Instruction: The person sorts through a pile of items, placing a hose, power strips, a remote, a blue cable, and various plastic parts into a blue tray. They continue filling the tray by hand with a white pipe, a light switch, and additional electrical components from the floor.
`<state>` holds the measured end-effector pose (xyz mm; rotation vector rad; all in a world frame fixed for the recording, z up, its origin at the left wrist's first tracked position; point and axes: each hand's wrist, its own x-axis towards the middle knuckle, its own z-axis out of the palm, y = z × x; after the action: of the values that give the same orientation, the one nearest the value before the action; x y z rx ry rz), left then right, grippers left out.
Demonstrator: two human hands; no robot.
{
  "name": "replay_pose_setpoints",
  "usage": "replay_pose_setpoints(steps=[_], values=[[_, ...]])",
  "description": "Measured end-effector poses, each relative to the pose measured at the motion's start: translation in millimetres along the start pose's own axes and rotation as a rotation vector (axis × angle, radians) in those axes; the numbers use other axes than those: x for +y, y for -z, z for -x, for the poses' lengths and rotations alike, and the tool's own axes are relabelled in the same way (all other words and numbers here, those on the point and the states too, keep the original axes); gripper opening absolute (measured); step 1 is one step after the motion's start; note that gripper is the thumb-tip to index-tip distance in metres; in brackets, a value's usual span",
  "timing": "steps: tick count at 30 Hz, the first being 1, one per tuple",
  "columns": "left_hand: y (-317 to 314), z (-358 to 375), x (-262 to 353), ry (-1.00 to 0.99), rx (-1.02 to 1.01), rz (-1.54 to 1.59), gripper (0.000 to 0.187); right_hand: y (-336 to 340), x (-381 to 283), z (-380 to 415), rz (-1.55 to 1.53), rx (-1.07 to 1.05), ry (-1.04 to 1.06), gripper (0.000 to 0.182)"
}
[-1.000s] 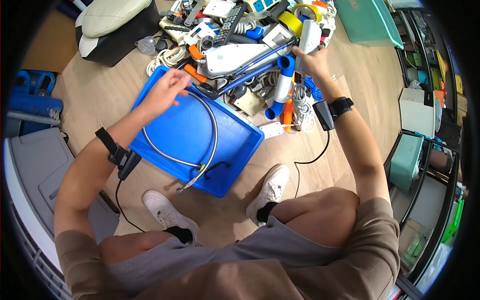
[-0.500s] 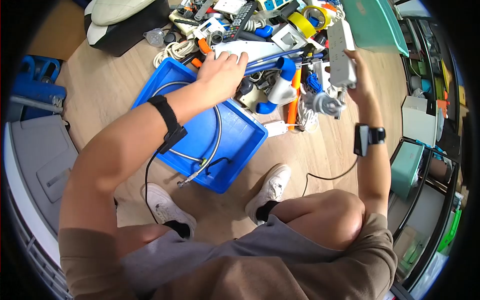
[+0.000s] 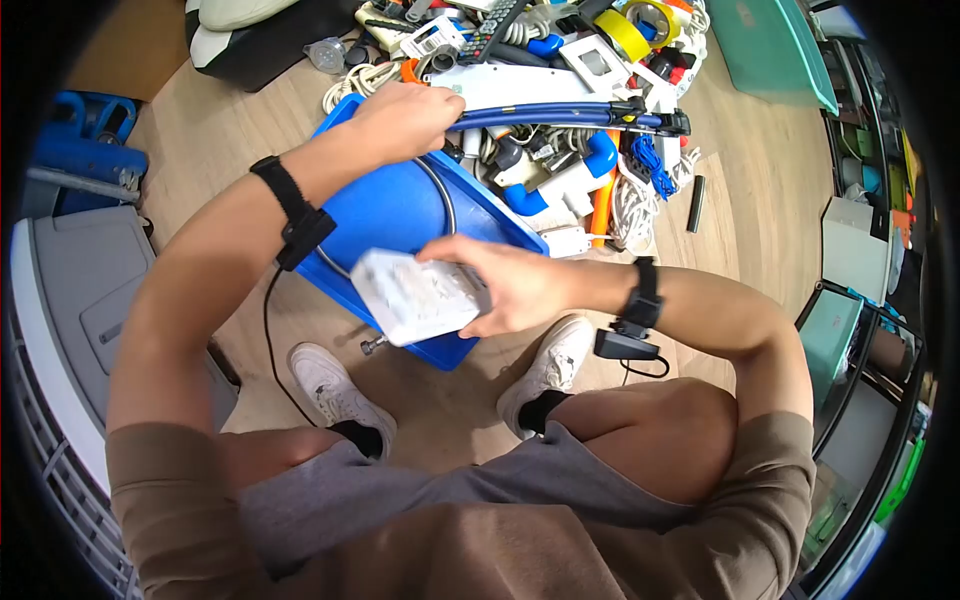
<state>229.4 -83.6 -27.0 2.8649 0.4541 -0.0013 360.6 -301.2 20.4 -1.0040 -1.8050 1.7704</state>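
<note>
My right hand point(image 3: 515, 290) is closed round one end of a white power strip point(image 3: 415, 298), slightly blurred, which it holds over the near part of a blue plastic tray point(image 3: 385, 215). Closed fingers of my left hand point(image 3: 408, 115) grip the left end of a bundle of long blue rods point(image 3: 550, 115) with black fittings at the far end. That bundle lies across the front of the pile. Inside the tray is a braided metal hose point(image 3: 440, 190); its end fitting point(image 3: 373, 345) sticks out past the near rim, and the power strip hides part of it.
Beyond the tray spreads a pile with a remote control point(image 3: 490, 32), yellow tape rolls point(image 3: 622, 36), a white pipe with blue elbows point(image 3: 565, 185) and cables. A dark tube point(image 3: 696, 204) lies on the floor. A green bin point(image 3: 775, 50) stands right; a grey case point(image 3: 75, 310) stands left.
My right hand has carried the power strip from the pile's right side leftward and nearer, over the tray. My left hand has moved slightly left and now grips the blue rods, which have shifted.
</note>
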Motion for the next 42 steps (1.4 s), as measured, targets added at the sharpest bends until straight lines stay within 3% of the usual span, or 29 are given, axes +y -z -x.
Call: replay_pose_setpoints(steps=[3, 5, 6, 9, 13, 15, 17, 19, 21, 24, 26, 30, 34, 39, 41, 42], values=[[8, 16, -7, -0.066, 0.028, -0.036, 0.018, -28, 40, 0, 0.214, -0.047, 0.125, 0.080], [9, 33, -12, -0.154, 0.151, -0.056, 0.018, -35, 40, 8, 0.400, -0.045, 0.152, 0.062], [11, 44, -14, -0.154, 0.151, -0.052, 0.018, -31, 34, 11, 0.398, -0.046, 0.150, 0.062], [16, 80, -19, -0.206, 0.117, -0.099, 0.022, -1, -8, 16, 0.360, -0.108, 0.166, 0.034], [14, 124, -38, -0.213, 0.028, -0.176, 0.030, 61, -34, 26, 0.710, 0.358, 0.207, 0.035], [5, 147, -48, -0.212, -0.016, -0.183, 0.035, 75, -24, 40, 0.785, 0.393, -0.045, 0.047], [-8, 162, -61, -0.306, 0.009, -0.204, 0.033, 72, 1, 52, 0.459, 0.185, -0.488, 0.067], [-21, 175, -69, -0.331, -0.020, -0.207, 0.032, 53, 37, 58, 0.393, -0.082, -0.641, 0.088], [-29, 183, -74, -0.350, -0.034, -0.207, 0.030, 30, 48, 52, 0.347, -0.314, -0.711, 0.091], [-35, 190, -73, -0.357, -0.083, -0.199, 0.029, -3, 83, 56, 0.479, -0.341, -0.620, 0.086], [-36, 192, -71, -0.375, -0.122, -0.188, 0.016, -11, 91, 53, 0.542, -0.261, -0.507, 0.070], [-50, 195, -85, -0.331, -0.159, -0.111, 0.016, -25, 82, 46, 0.553, -0.224, -0.465, 0.054], [-55, 194, -90, -0.287, -0.203, -0.128, 0.016, -61, 95, 35, 0.352, -0.114, -0.334, 0.037], [-71, 187, -78, -0.256, -0.216, -0.111, 0.018, -43, 95, 25, 0.292, -0.236, -0.452, 0.032], [-78, 187, -76, -0.196, -0.418, -0.131, 0.028, -19, 106, 28, 0.613, 0.055, -0.099, 0.041], [-76, 186, -73, -0.195, -0.418, -0.128, 0.028, 0, 97, 22, 0.734, 0.099, -0.154, 0.044]])
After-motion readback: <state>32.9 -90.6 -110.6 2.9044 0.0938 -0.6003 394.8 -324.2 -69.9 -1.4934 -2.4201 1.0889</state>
